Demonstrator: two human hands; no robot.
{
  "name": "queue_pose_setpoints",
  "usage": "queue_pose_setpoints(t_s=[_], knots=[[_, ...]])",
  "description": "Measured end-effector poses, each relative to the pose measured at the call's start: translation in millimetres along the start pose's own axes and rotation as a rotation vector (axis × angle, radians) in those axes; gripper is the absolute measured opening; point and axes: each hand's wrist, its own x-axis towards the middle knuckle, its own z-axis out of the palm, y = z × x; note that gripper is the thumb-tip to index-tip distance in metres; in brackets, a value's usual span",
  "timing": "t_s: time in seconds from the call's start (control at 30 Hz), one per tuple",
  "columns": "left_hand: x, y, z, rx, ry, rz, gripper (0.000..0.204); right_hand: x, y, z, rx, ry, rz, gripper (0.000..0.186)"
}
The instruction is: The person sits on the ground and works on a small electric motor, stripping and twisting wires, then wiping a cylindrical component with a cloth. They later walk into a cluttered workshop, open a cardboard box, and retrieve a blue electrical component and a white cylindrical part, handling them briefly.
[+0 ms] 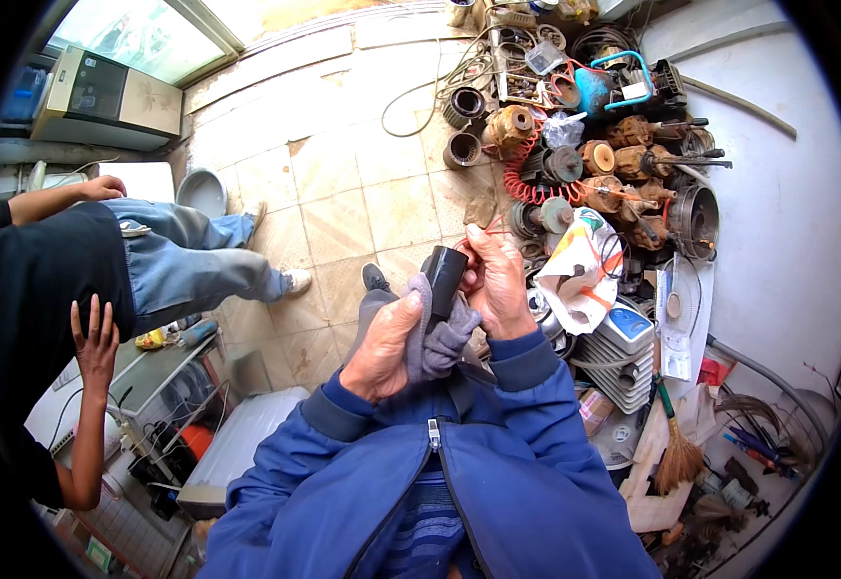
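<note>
Low in front of my blue jacket, my left hand [392,343] is closed on a grey cloth [449,343], which wraps partly around a black cylinder [447,280] held at a tilt. My right hand [493,280] is curled at the cylinder's upper right, thumb raised, its fingers pinched on thin red wires [498,229]. Whether those fingers also grip the cylinder is hard to make out.
A person in a dark shirt [44,280] is at my left beside cluttered shelving [175,372] and a grey basin [202,191]. At right lie rusty motor parts [637,164], a red coiled hose [522,183], a white sack [580,275] and a broom [676,454].
</note>
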Motion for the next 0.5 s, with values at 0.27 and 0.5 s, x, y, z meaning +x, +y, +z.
queue_pose_setpoints(t_s=[0.27, 0.5], knots=[[10.8, -10.9, 10.2, 0.047, 0.010, 0.044, 0.062, 5.1, -4.9, -5.9, -0.037, 0.037, 0.046, 0.024], [15.6, -21.4, 2.0, 0.057, 0.078, 0.057, 0.056, 11.2, 1.4, -15.4, -0.081, 0.027, 0.073, 0.027]])
